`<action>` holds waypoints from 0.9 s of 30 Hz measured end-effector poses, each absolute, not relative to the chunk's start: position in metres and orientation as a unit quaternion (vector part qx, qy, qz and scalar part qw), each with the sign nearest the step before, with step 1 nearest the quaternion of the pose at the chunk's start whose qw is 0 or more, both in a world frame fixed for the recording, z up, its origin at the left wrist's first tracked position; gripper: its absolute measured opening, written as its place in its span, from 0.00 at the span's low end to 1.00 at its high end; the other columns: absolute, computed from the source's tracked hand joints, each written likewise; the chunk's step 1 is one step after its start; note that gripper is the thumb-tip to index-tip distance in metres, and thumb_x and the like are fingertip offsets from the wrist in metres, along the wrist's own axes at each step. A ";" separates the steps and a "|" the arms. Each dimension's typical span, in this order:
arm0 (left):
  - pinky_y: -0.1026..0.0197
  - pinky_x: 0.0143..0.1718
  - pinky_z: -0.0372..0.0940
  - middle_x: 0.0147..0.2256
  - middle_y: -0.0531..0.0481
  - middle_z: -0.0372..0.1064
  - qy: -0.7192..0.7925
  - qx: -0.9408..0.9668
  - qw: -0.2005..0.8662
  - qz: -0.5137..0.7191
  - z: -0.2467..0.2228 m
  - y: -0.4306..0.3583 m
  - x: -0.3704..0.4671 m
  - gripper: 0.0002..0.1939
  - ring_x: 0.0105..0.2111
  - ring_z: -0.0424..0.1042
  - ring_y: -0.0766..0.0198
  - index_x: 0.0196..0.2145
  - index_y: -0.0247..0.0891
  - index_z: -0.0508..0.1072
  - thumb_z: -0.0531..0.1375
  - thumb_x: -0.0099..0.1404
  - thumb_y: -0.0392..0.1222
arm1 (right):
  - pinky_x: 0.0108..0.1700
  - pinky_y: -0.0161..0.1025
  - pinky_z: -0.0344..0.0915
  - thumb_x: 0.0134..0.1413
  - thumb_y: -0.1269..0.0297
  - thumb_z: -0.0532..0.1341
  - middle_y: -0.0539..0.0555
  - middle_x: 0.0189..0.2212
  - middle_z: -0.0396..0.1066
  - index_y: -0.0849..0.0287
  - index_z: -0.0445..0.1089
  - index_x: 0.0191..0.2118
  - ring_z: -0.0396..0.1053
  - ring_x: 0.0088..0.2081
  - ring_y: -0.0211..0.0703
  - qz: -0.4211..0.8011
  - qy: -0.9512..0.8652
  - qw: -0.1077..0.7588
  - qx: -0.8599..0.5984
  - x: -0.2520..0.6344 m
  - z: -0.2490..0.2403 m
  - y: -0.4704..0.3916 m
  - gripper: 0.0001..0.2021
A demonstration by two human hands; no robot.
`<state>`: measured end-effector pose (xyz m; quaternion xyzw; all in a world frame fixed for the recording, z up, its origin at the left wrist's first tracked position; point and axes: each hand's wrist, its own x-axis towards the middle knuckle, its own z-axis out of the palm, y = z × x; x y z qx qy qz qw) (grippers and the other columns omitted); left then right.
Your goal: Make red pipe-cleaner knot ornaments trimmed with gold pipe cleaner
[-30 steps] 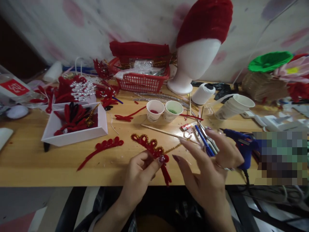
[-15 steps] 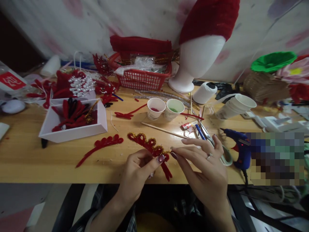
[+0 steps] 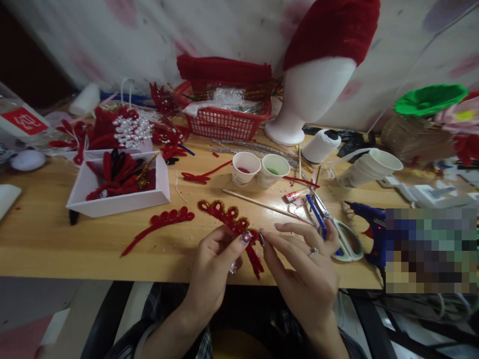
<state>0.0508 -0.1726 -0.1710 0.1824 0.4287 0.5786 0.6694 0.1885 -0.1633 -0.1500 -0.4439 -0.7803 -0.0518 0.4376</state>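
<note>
My left hand (image 3: 212,262) is closed on a red chenille-stem piece (image 3: 226,216), its thumb pressed on top. Fuzzy loops run along this piece, edged with gold tinsel trim, and a red tail hangs below the fingers. At its right end, the thumb and index finger of my right hand (image 3: 305,267) pinch the gold tinsel trim; its tip is mostly hidden by the fingers. A second red chenille piece (image 3: 164,220), with loops and no gold, lies on the table to the left.
Behind are a white box (image 3: 123,204) of chenille stems, two paper cups of beads (image 3: 246,169), a red basket (image 3: 224,124) and a foam head (image 3: 318,94). Scissors (image 3: 350,244), a wooden stick (image 3: 258,202) and a blue glue gun (image 3: 368,214) lie near my right hand.
My right hand has moved left, closer to my left thumb, bringing the end of the gold trim in against the red piece. The view has shifted slightly.
</note>
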 end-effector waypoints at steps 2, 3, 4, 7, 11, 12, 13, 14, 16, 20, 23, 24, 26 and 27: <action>0.75 0.18 0.53 0.21 0.58 0.68 0.430 0.181 0.661 0.587 -0.171 -0.173 0.052 0.11 0.17 0.56 0.78 0.26 0.36 0.77 0.72 0.53 0.43 | 0.63 0.57 0.50 0.57 0.76 0.64 0.47 0.28 0.80 0.56 0.73 0.36 0.75 0.38 0.45 -0.052 -0.782 0.435 -0.443 0.187 -0.150 -0.163 0.07; 0.75 0.18 0.53 0.21 0.57 0.68 0.430 0.177 0.658 0.593 -0.171 -0.173 0.052 0.11 0.17 0.56 0.78 0.26 0.36 0.76 0.72 0.53 0.44 | 0.63 0.57 0.49 0.57 0.76 0.63 0.47 0.28 0.80 0.57 0.73 0.37 0.75 0.38 0.45 -0.049 -0.784 0.432 -0.443 0.186 -0.150 -0.164 0.07; 0.75 0.18 0.53 0.22 0.57 0.68 0.429 0.172 0.655 0.598 -0.171 -0.173 0.052 0.11 0.17 0.56 0.78 0.26 0.36 0.76 0.72 0.53 0.44 | 0.64 0.58 0.47 0.58 0.77 0.63 0.47 0.28 0.80 0.57 0.73 0.38 0.75 0.38 0.45 -0.045 -0.788 0.428 -0.441 0.185 -0.150 -0.164 0.07; 0.75 0.18 0.54 0.21 0.57 0.69 0.433 0.155 0.642 0.614 -0.171 -0.171 0.053 0.11 0.17 0.56 0.78 0.27 0.36 0.77 0.72 0.53 0.44 | 0.66 0.59 0.41 0.58 0.78 0.60 0.48 0.32 0.81 0.58 0.73 0.43 0.76 0.39 0.44 -0.017 -0.802 0.414 -0.430 0.183 -0.152 -0.167 0.11; 0.75 0.18 0.54 0.20 0.58 0.68 0.443 0.157 0.617 0.631 -0.175 -0.171 0.050 0.10 0.17 0.56 0.78 0.27 0.37 0.78 0.72 0.54 0.44 | 0.64 0.55 0.46 0.59 0.77 0.60 0.48 0.33 0.79 0.57 0.72 0.45 0.75 0.37 0.41 0.034 -0.798 0.406 -0.445 0.184 -0.157 -0.171 0.11; 0.75 0.18 0.54 0.21 0.58 0.69 0.445 0.168 0.616 0.627 -0.176 -0.172 0.049 0.09 0.18 0.58 0.78 0.27 0.37 0.78 0.72 0.54 0.44 | 0.63 0.54 0.48 0.60 0.76 0.60 0.48 0.33 0.78 0.57 0.72 0.45 0.75 0.36 0.40 0.057 -0.790 0.405 -0.457 0.185 -0.159 -0.172 0.10; 0.75 0.19 0.55 0.22 0.57 0.70 0.449 0.180 0.618 0.620 -0.178 -0.172 0.049 0.10 0.19 0.59 0.77 0.27 0.37 0.79 0.72 0.54 0.44 | 0.63 0.54 0.49 0.60 0.74 0.61 0.48 0.33 0.78 0.56 0.72 0.45 0.74 0.35 0.40 0.083 -0.781 0.405 -0.467 0.186 -0.161 -0.172 0.09; 0.75 0.19 0.56 0.22 0.56 0.72 0.452 0.191 0.621 0.611 -0.179 -0.173 0.048 0.10 0.19 0.61 0.77 0.28 0.37 0.79 0.72 0.55 0.45 | 0.62 0.53 0.51 0.60 0.72 0.61 0.47 0.32 0.77 0.55 0.72 0.45 0.74 0.35 0.40 0.108 -0.772 0.406 -0.477 0.187 -0.163 -0.173 0.09; 0.75 0.20 0.57 0.23 0.55 0.73 0.457 0.207 0.630 0.593 -0.180 -0.174 0.048 0.10 0.20 0.63 0.76 0.28 0.37 0.80 0.72 0.55 0.46 | 0.61 0.54 0.52 0.61 0.71 0.61 0.47 0.32 0.76 0.54 0.72 0.44 0.73 0.35 0.40 0.129 -0.753 0.419 -0.492 0.189 -0.165 -0.173 0.07; 0.74 0.23 0.58 0.23 0.55 0.73 0.461 0.233 0.634 0.576 -0.181 -0.173 0.047 0.09 0.21 0.62 0.76 0.30 0.37 0.81 0.72 0.55 0.45 | 0.61 0.56 0.52 0.60 0.74 0.61 0.48 0.34 0.77 0.53 0.73 0.42 0.74 0.36 0.41 0.098 -0.741 0.447 -0.491 0.191 -0.166 -0.173 0.08; 0.73 0.23 0.59 0.23 0.54 0.73 0.462 0.246 0.636 0.568 -0.179 -0.171 0.047 0.10 0.21 0.62 0.75 0.28 0.36 0.81 0.73 0.53 0.44 | 0.60 0.56 0.55 0.59 0.75 0.61 0.48 0.33 0.77 0.54 0.73 0.42 0.73 0.35 0.40 0.092 -0.741 0.453 -0.487 0.190 -0.166 -0.173 0.09; 0.73 0.23 0.59 0.23 0.54 0.72 0.460 0.244 0.641 0.563 -0.179 -0.170 0.047 0.11 0.21 0.62 0.74 0.28 0.36 0.81 0.74 0.52 0.45 | 0.60 0.56 0.55 0.59 0.76 0.62 0.48 0.33 0.77 0.54 0.73 0.42 0.73 0.35 0.40 0.085 -0.743 0.453 -0.486 0.190 -0.165 -0.173 0.09; 0.72 0.22 0.58 0.22 0.54 0.71 0.455 0.229 0.653 0.561 -0.178 -0.170 0.048 0.12 0.20 0.61 0.74 0.27 0.35 0.80 0.74 0.51 0.46 | 0.60 0.56 0.55 0.59 0.76 0.62 0.48 0.32 0.78 0.54 0.73 0.41 0.73 0.34 0.41 0.062 -0.749 0.453 -0.480 0.187 -0.165 -0.173 0.09; 0.72 0.21 0.58 0.21 0.54 0.71 0.452 0.219 0.655 0.564 -0.178 -0.170 0.048 0.13 0.20 0.61 0.74 0.27 0.35 0.80 0.74 0.51 0.47 | 0.60 0.57 0.54 0.59 0.76 0.62 0.48 0.31 0.78 0.54 0.73 0.41 0.73 0.34 0.41 0.050 -0.752 0.454 -0.476 0.186 -0.164 -0.173 0.09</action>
